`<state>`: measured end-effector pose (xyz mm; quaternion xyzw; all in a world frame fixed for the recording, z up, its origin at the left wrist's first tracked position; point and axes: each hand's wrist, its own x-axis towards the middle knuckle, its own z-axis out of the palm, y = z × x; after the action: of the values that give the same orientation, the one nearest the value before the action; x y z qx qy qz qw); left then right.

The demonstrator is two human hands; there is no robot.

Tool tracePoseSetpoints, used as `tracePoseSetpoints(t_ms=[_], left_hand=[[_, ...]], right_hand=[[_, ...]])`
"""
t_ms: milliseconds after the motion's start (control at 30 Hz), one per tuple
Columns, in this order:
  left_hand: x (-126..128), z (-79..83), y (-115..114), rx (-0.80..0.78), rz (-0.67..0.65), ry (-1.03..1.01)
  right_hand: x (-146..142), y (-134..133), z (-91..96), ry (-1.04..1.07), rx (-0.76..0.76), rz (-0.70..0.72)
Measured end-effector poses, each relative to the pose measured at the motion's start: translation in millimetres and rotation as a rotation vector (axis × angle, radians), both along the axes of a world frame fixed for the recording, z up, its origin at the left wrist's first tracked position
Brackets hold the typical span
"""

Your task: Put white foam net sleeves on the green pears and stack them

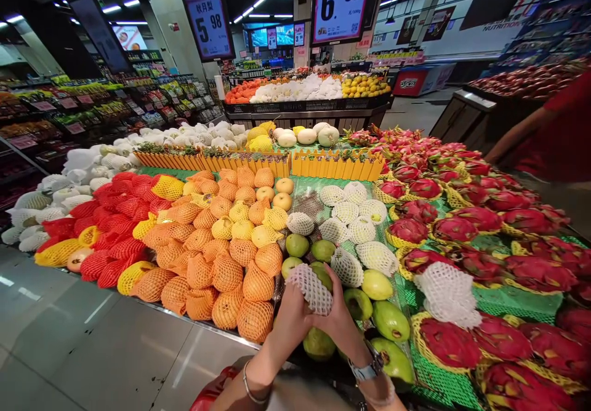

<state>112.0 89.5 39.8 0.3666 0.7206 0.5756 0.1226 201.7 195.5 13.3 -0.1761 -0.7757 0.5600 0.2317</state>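
Red-netted fruit is displayed at left, followed by orange-netted fruit. Next, between the left hand and the right hand, a white net is gripped above the worktop's front; whether fruit is enclosed cannot be told. Loose green fruit is spread beside the right hand. Farther right, dragon fruit is arranged, topped by stacked nets.

The left hand wore a thin silver bangle; the right hand, a silvery-banded watch and pale bracelet.
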Motion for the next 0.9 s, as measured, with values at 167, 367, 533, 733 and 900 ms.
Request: tracePoseSetpoints(t_ms=[167, 367, 533, 733, 900], left_hand=[[1.4, -4.9, -1.6, -0.03, 0.047, -0.03], [3.5, -14.6, -4.7, -0.117, 0.025, -0.059], [4.5, -23.1, -3.4, -0.155, 0.075, -0.062], [5.9, -30.3, -1.9, -0.24, 0.075, 0.011], [10.1, -38.5, -1.3, -0.234, 0.051, 0.052]], right_hand=[[6.1, 2.0, 8.1, 0.006, -0.118, 0.086], [9.7, 2.5, 15.2, -0.045, 0.092, 0.022], [10.0, -0.1, 15.9, -0.112, 0.293, -0.01], [11.3, 3.2, 2.2, -0.235, 0.502, -0.009], [9.4, 6.7, -7.8, -0.257, 0.465, -0.075]])
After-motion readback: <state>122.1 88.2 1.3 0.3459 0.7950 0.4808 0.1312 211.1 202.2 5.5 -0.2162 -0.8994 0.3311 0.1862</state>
